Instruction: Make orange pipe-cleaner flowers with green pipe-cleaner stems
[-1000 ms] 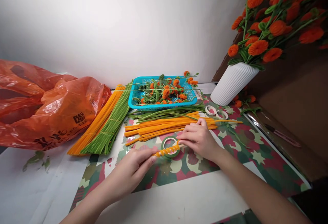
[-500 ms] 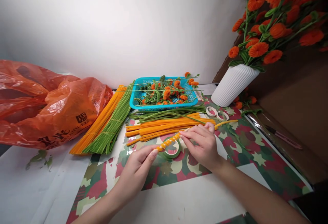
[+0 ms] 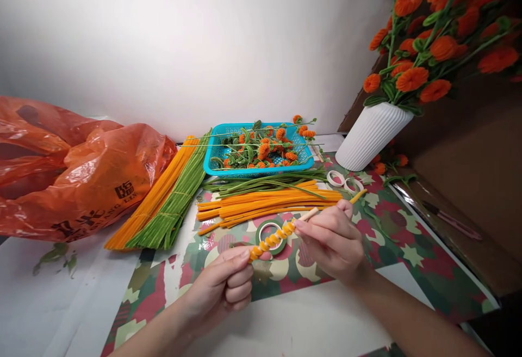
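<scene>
A yellow-orange pipe cleaner [image 3: 271,241] is coiled in a spiral around a thin pale wooden stick [image 3: 309,214], which slants up to the right. My left hand [image 3: 228,281] is closed, pinching the lower left end of the coiled stick between thumb and finger. At the upper end of the coil, my right hand [image 3: 336,240] is closed on the pipe cleaner, whose loose tail pokes out beyond the knuckles. The stick's bare tip shows just above the right fingers. Behind the coil a roll of green tape [image 3: 281,247] lies on the patterned table cover [image 3: 281,286].
Orange pipe cleaners [image 3: 261,204] and green ones [image 3: 244,184] lie beyond my hands. Farther back is a blue basket [image 3: 210,171] of small orange flowers. Bundled pipe cleaners [image 3: 163,210] and an orange bag [image 3: 101,172] sit left; a white flower vase [image 3: 371,136] and white tape rolls [image 3: 335,178] right.
My right hand has shifted right and down, and the pipe cleaner's tail behind it looks shorter. The coil's turns look more spaced, and more bare stick shows. My left fingers have curled in.
</scene>
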Demonstrator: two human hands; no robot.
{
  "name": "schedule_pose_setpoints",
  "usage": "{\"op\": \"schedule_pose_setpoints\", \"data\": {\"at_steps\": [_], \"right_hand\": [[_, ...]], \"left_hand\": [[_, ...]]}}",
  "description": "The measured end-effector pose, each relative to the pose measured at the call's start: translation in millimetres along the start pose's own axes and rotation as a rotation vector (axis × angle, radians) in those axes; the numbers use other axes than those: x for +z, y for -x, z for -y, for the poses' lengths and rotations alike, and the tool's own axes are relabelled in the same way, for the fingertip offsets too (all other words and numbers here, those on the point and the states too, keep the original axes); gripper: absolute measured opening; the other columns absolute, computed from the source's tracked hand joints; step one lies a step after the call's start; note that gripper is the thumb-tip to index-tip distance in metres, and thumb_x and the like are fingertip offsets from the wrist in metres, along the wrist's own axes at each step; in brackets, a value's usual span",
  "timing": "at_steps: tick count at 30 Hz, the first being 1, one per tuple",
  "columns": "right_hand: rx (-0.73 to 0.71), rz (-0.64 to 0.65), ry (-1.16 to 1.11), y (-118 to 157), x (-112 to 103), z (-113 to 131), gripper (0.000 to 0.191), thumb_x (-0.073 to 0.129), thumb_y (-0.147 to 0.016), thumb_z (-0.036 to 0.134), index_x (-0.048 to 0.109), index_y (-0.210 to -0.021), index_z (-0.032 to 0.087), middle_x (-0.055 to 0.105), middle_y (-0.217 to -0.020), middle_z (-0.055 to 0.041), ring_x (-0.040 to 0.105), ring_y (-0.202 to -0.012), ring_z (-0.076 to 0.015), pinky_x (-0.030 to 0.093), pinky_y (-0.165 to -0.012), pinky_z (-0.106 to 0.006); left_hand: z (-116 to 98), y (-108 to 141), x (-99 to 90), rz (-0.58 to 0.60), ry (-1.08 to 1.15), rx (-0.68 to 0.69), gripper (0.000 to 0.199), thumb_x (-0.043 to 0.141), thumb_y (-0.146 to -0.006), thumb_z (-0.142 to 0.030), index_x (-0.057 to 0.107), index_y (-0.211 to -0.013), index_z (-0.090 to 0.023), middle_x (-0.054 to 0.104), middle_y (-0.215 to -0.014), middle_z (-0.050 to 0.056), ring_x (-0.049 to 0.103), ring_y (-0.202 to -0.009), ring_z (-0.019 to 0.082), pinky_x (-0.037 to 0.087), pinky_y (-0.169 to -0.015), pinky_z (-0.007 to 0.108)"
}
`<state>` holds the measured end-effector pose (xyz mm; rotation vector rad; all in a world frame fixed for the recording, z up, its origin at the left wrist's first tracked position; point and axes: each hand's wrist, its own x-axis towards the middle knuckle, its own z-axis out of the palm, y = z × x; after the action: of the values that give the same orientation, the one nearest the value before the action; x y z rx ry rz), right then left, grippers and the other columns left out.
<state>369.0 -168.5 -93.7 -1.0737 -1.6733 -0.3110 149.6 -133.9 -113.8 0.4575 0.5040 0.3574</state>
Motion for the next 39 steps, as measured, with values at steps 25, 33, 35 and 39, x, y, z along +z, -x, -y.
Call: {"op": "schedule_pose_setpoints", "data": {"at_steps": [25,33,35,39], "right_hand": [[0.659,0.829,-0.949,2,-4,-51,0.014,0.085,-0.061,0.022,0.078,-0.072,0.019,0.071,-0.067,-0.0044,0.061,-0.063,-0.0155,0.048,-0.059,-0.027],[0.595,0.711,-0.497,0,3,-43,0.010,0.074,-0.069,0.009,0.074,-0.069,0.019,0.072,-0.068,-0.0013,0.062,-0.065,-0.0148,0.044,-0.063,-0.026],[0.487,0.650,-0.418,0,5,-40,0.016,0.071,-0.071,0.005,0.073,-0.068,0.021,0.072,-0.066,0.0010,0.061,-0.064,-0.0139,0.042,-0.068,-0.028],[0.339,0.493,-0.318,7,10,-36,0.019,0.066,-0.076,0.006,0.070,-0.065,0.022,0.072,-0.065,0.0024,0.059,-0.059,-0.0132,0.037,-0.068,-0.031]], "left_hand": [[-35,10,-8.7,0.125,-0.812,-0.098,0.036,0.055,-0.088,-0.044,0.072,-0.094,-0.013,0.020,-0.052,-0.009,0.015,-0.046,0.007,0.011,-0.042,0.021],[-31,10,-5.9,-0.125,-1.051,0.195,0.030,0.056,-0.086,-0.039,0.072,-0.076,-0.016,0.054,-0.064,0.000,0.043,-0.065,0.015,0.032,-0.058,0.022],[-27,9,-6.6,-0.167,-1.072,0.217,0.031,0.055,-0.086,-0.039,0.072,-0.075,-0.015,0.055,-0.064,0.000,0.043,-0.063,0.015,0.031,-0.057,0.022],[-22,6,-6.9,-0.239,-1.081,0.275,0.033,0.054,-0.087,-0.040,0.073,-0.077,-0.015,0.054,-0.062,0.000,0.040,-0.059,0.014,0.030,-0.054,0.022]]}}
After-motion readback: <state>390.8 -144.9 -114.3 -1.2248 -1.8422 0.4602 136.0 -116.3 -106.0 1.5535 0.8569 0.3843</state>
